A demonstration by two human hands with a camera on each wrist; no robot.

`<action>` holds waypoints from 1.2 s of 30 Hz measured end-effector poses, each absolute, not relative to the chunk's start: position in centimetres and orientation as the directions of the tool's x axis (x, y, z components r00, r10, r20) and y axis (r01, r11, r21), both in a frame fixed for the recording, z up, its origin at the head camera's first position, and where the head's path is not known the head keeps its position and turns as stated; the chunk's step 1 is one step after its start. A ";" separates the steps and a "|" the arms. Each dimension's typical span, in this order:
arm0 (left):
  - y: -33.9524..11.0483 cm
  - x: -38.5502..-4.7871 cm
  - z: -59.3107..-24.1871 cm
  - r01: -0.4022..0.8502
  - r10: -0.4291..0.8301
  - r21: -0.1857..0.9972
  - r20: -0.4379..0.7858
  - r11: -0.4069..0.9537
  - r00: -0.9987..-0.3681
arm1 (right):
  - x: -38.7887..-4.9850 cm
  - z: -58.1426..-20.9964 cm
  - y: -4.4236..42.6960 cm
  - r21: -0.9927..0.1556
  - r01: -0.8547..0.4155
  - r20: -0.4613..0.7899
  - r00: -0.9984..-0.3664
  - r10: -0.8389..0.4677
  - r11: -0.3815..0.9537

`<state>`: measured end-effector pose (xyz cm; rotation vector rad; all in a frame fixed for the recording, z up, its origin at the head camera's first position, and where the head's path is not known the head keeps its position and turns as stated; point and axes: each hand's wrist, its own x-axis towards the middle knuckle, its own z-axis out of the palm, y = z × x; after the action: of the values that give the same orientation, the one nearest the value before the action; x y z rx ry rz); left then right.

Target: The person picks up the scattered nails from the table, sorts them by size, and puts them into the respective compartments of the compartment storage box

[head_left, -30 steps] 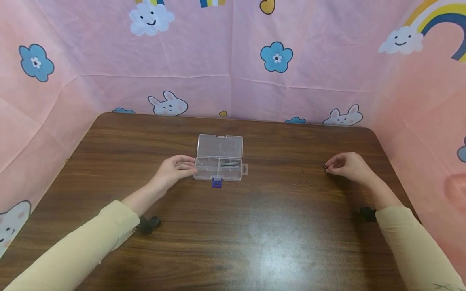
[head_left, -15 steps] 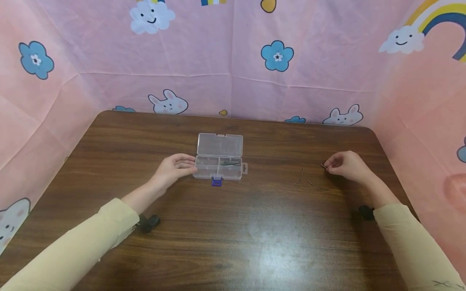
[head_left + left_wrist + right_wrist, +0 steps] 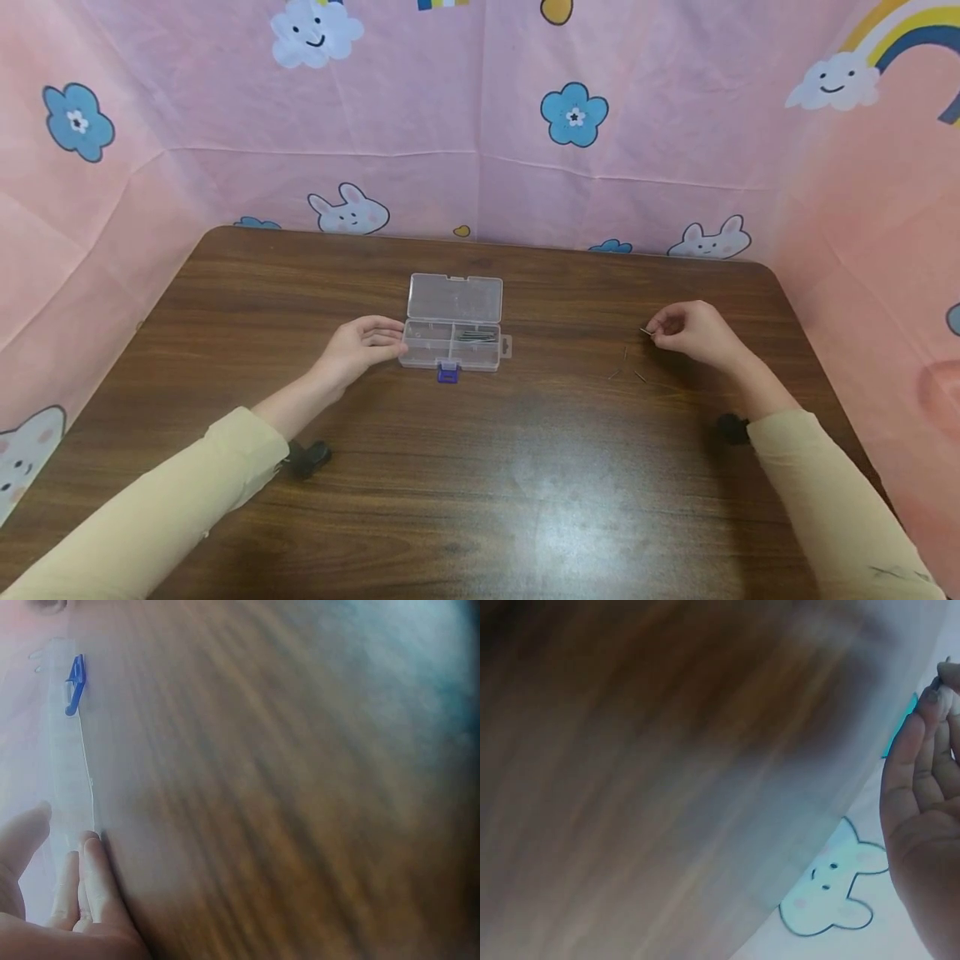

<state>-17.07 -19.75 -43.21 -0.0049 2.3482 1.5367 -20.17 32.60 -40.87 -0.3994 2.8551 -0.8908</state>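
Note:
A clear plastic organizer box lies on the table with its lid raised back and a blue latch in front. Several thin metal nails fill its back right compartment. My left hand rests against the box's left end, fingers and thumb fairly straight. Off to the right, my right hand pinches a small thin nail between thumb and fingertips, just above the table. The nail's tip also shows beyond the fingertips in the right wrist view. More small nails lie loose near that hand.
The brown wooden table has pink patterned cloth hung at its back and sides. A hanging tab sticks out of the box's right end. Both wrists carry a black camera.
My right hand has lifted slightly and moved left with the pinched nail. The left hand stays at the box, and the loose nails lie as before.

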 end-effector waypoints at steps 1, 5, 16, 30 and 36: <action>-19.7 -17.1 -43.3 -0.184 0.176 0.891 -0.277 0.416 -0.944 | -20.3 -40.9 32.3 -0.579 -0.217 -0.036 -0.956 -0.290 0.786; -19.7 -17.0 -43.4 -0.187 0.175 0.891 -0.280 0.413 -0.944 | -20.7 -41.1 31.2 -0.605 -0.226 -0.029 -0.952 -0.305 0.763; -19.8 -17.0 -43.5 -0.179 0.174 0.892 -0.271 0.416 -0.947 | -21.8 -40.8 27.3 -0.652 -0.246 -0.048 -0.931 -0.363 0.718; -19.8 -17.0 -43.4 -0.181 0.185 0.892 -0.277 0.415 -0.943 | -22.8 -40.5 22.7 -0.710 -0.286 -0.033 -0.900 -0.436 0.643; -19.8 -17.1 -43.3 -0.181 0.185 0.892 -0.277 0.414 -0.943 | -23.2 -40.6 20.9 -0.739 -0.300 -0.023 -0.883 -0.469 0.603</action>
<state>-17.05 -19.76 -43.25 0.0035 2.3420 1.5389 -23.16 20.91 -40.63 -0.6367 2.6143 -1.1468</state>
